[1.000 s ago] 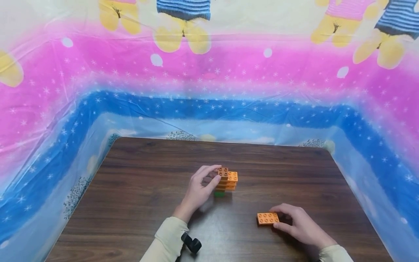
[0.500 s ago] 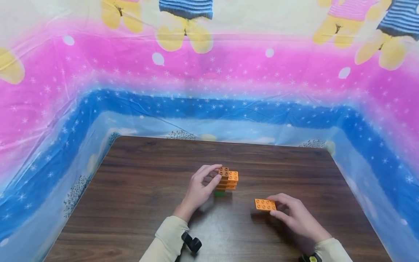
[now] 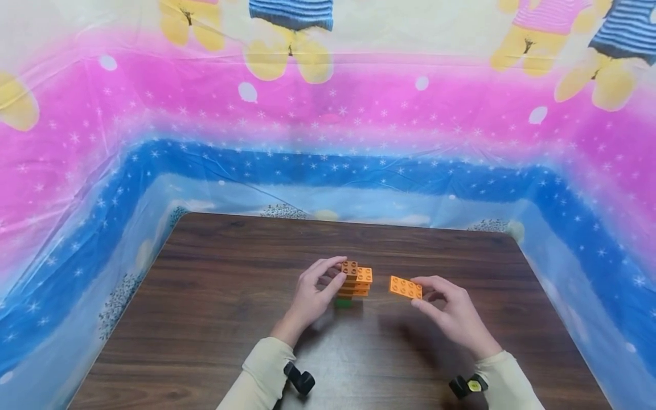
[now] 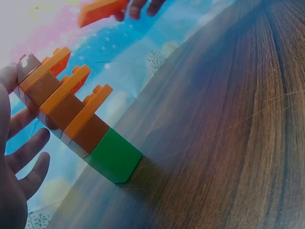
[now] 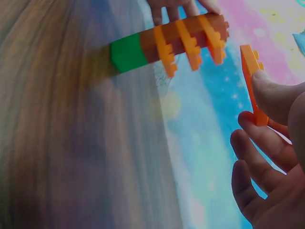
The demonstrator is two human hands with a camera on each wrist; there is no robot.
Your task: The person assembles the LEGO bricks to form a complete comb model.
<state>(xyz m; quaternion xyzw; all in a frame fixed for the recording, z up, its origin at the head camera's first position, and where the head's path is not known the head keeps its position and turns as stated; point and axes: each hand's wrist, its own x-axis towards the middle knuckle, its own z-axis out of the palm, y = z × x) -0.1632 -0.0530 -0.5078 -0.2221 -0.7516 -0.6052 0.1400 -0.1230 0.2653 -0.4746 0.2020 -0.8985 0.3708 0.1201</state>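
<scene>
A tower of toy building blocks stands on the table, with a green block at its base and brown blocks alternating with thin orange plates above. The three orange plates jut out to the right, and a brown block tops the stack. My left hand grips the tower's top between thumb and forefinger, its other fingers spread behind. To the right, my right hand pinches a loose orange building plate by its right end. That plate is held above the table, studs up and slightly tilted, apart from the tower.
The brown wood-grain table reaches to a cartoon-printed cloth hung round its back and sides. Black devices sit at both wrists, a left wrist device and a right wrist device.
My right hand has lifted the loose orange plate off the table and carried it up and leftward toward the tower. My left hand and the tower have stayed put.
</scene>
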